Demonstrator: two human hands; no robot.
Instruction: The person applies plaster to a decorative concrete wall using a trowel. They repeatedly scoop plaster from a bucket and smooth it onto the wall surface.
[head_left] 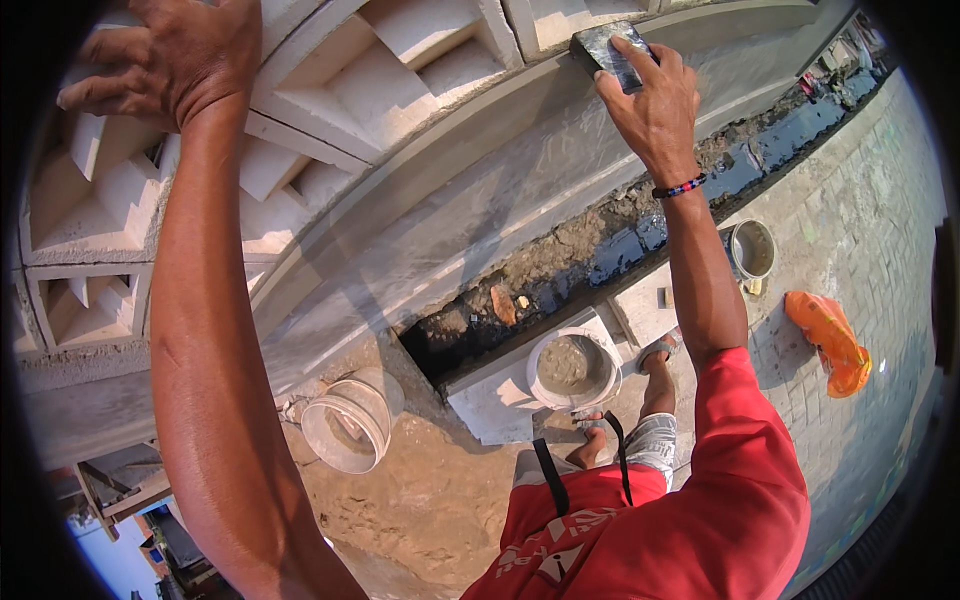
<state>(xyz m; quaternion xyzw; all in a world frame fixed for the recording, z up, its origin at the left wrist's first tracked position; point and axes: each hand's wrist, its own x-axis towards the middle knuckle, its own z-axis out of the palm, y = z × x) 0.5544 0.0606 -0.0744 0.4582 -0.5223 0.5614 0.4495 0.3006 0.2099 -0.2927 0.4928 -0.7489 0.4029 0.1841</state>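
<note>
My left hand (pixel 178 62) rests with spread fingers against the pale patterned breeze blocks (pixel 390 85) at the upper left and holds nothing. Farther right, my right hand (pixel 655 105) grips a dark grey rectangular block (pixel 606 52) with a shiny, smeared surface; its exact kind is not clear. That block sits at the ledge along the bottom of the breeze blocks, above the smooth grey plastered wall (pixel 440 205). My right wrist wears a beaded bracelet (pixel 680 187).
Below the wall runs a ditch with dark water (pixel 625 255). A white bucket (pixel 570 403) of grey mortar stands on a slab (pixel 488 400) beside it. Another white bucket (pixel 376 398) leans at left on sand (pixel 410 500). At right are a smaller bucket (pixel 735 255) and an orange bag (pixel 832 340).
</note>
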